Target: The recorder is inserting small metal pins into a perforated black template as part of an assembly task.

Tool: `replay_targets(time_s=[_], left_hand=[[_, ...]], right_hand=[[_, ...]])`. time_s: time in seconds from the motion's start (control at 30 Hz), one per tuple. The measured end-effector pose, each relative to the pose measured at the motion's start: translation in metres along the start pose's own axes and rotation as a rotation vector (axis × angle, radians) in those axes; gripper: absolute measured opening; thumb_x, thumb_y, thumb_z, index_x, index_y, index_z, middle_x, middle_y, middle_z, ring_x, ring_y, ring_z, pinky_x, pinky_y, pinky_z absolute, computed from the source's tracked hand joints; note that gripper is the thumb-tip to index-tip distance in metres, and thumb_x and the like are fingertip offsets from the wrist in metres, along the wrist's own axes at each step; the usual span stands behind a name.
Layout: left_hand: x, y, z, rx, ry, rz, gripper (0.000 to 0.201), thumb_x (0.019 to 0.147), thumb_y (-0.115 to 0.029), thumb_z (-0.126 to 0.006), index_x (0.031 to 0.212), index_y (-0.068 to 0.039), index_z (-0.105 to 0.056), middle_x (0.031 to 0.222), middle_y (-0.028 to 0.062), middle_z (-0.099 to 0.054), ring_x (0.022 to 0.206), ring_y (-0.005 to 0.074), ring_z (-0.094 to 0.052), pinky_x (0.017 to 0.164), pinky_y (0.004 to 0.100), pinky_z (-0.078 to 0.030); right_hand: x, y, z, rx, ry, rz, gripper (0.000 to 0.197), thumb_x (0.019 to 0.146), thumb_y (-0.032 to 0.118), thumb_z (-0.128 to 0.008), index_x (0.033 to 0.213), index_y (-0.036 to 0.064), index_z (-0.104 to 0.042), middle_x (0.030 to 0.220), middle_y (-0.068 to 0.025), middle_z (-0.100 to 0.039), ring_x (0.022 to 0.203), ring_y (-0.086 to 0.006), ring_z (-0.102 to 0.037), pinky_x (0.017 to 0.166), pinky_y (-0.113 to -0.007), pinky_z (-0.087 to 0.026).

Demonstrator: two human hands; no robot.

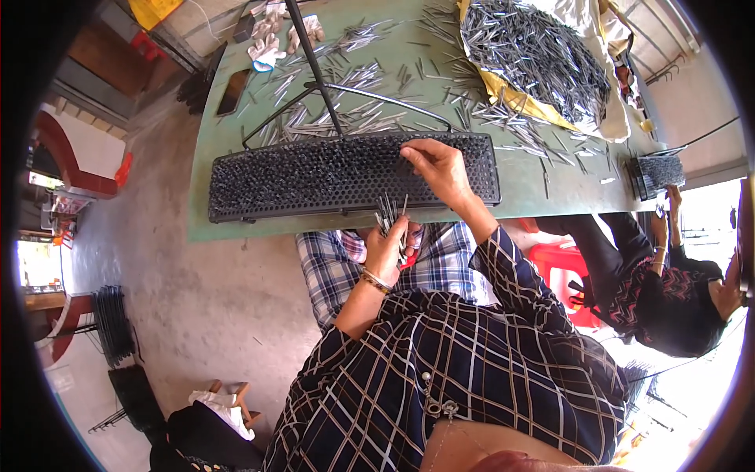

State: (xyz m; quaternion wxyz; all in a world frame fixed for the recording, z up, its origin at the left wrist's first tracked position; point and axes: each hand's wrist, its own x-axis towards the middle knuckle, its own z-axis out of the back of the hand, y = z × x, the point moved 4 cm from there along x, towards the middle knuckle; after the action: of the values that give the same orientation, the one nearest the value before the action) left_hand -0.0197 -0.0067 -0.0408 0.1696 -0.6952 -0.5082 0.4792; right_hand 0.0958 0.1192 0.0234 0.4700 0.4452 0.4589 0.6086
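My left hand (383, 256) is closed around a bundle of thin metal pins (387, 214) that stick up from the fingers, just in front of the green table's near edge. Above and to its right, my right hand (447, 171) pinches thumb and forefinger together over a long black perforated rack (354, 201). Whatever sits between those fingertips is too small to make out. The rack lies along the table edge. Dark pins stand upright in many of its holes, mostly on the left, while bare holes show in the middle and at the right.
Loose pins (358, 79) lie scattered behind the rack. A large pin heap (535, 67) fills a yellow-edged sack. Black metal rods (314, 75) rise behind the rack. A phone (233, 92) and gloves (267, 51) lie far left. At right, another person (661, 283) works at a smaller rack (661, 175).
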Motion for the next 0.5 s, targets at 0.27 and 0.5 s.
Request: replay_targets(time_s=[0.27,0.5], left_hand=[[0.001,0.000,0.004,-0.053,-0.030,-0.007,0.019,0.088,-0.020,-0.060,0.093,-0.002,-0.059,0.079,0.0073,-0.064,0.056,0.0099,-0.054,0.044,0.0225,-0.042],[0.002,0.001,0.006,-0.036,-0.002,0.015,0.021,0.088,-0.022,-0.060,0.098,-0.004,-0.060,0.080,0.0042,-0.063,0.061,0.0086,-0.054,0.047,0.0224,-0.040]], right_hand=[[0.004,0.005,-0.013,-0.171,0.084,0.196,0.018,0.083,0.015,-0.066,0.095,0.0008,-0.066,0.085,-0.0090,-0.066,0.062,-0.0142,-0.059,0.058,-0.026,-0.048],[0.001,0.010,-0.016,-0.274,0.052,0.247,0.017,0.082,0.014,-0.066,0.093,0.0011,-0.066,0.085,-0.0112,-0.066,0.067,-0.0215,-0.063,0.061,-0.028,-0.050]])
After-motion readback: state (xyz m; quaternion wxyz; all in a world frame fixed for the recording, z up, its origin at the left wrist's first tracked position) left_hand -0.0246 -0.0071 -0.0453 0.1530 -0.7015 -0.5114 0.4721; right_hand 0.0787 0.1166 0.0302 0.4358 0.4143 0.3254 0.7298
